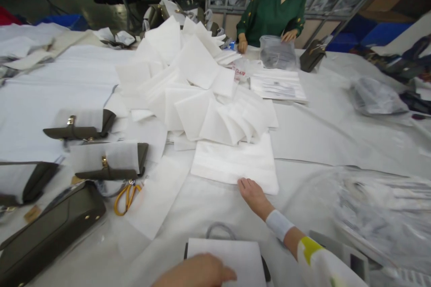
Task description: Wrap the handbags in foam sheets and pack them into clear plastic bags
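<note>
At the left edge of the frame a dark olive bag (50,233) lies flat on the desk (319,139), low and partly cut off by the border, and just above it two more olive bags (107,161) sit half wrapped in white foam, clasps showing, likely so the hardware is cushioned. Yellow-handled scissors (126,197) lie beside them, blades tucked under a foam sheet. At the bottom centre my left hand (197,273) rests on a white sheet covering another bag (225,258), only its grey handle loop peeking out; the frame cuts my fingers off, so I cannot tell whether they are spread or curled. To the right of that, my right hand (254,195) reaches forward, fingers together and pressed flat onto the near edge of a folded foam sheet (235,163), which lies at the foot of a loose heap of foam sheets (195,85) in the middle of the frame. In the upper right a person in a green top (272,13) handles a clear plastic bag (278,51); its contents are blurred. At lower right, crumpled plastic (380,206) hides whatever is underneath.
</note>
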The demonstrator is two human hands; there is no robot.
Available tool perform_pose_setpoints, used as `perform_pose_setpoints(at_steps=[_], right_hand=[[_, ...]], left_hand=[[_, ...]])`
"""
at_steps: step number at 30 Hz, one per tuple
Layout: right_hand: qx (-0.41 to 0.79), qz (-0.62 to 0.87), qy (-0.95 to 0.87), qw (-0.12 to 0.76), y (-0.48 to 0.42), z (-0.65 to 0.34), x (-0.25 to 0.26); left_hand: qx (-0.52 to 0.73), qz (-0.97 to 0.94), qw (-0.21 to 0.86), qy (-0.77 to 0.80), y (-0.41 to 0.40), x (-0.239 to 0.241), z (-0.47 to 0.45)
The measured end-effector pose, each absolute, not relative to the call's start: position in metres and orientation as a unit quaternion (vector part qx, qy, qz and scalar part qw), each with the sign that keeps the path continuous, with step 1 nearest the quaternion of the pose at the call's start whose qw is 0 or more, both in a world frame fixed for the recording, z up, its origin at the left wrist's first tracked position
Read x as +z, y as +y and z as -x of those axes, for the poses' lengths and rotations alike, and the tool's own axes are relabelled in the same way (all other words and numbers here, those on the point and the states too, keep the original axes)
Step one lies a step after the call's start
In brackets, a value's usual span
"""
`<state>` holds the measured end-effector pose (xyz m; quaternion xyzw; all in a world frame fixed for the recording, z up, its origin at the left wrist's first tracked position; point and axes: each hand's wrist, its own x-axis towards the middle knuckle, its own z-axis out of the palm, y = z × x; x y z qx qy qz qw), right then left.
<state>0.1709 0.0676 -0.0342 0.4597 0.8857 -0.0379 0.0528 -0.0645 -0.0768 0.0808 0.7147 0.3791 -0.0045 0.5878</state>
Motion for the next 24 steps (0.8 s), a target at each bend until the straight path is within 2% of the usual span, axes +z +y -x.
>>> perform_pose_setpoints(at_steps=[2,4,6,8,12,15,24], right_hand=[[-0.06,-0.452,0.888,0.058,0.07,-0.177,-0.033],[-0.086,-0.46,0.882,0.06,0.075,-0.181,-0.032],[-0.111,-0.483,0.867,0.057,0.082,-0.183,-0.03],[-0.138,-0.505,0.85,0.051,0.092,-0.183,-0.028],[-0.214,-0.49,0.844,0.035,0.11,-0.184,-0.02],[-0.24,-0.485,0.841,0.013,0.116,-0.185,-0.016],[-0.149,-0.537,0.827,-0.071,0.106,-0.175,-0.017]], left_hand=[[0.104,-0.714,0.525,0.451,-0.041,0.079,0.072],[0.168,-0.723,0.391,0.544,-0.004,0.063,0.076],[0.158,-0.75,0.276,0.581,0.029,0.041,0.075],[0.115,-0.785,0.215,0.57,0.055,0.02,0.071],[0.024,-0.792,0.215,0.571,0.081,-0.005,0.059],[0.002,-0.766,0.221,0.604,0.087,-0.014,0.051],[0.007,-0.724,0.203,0.659,0.093,-0.004,0.027]])
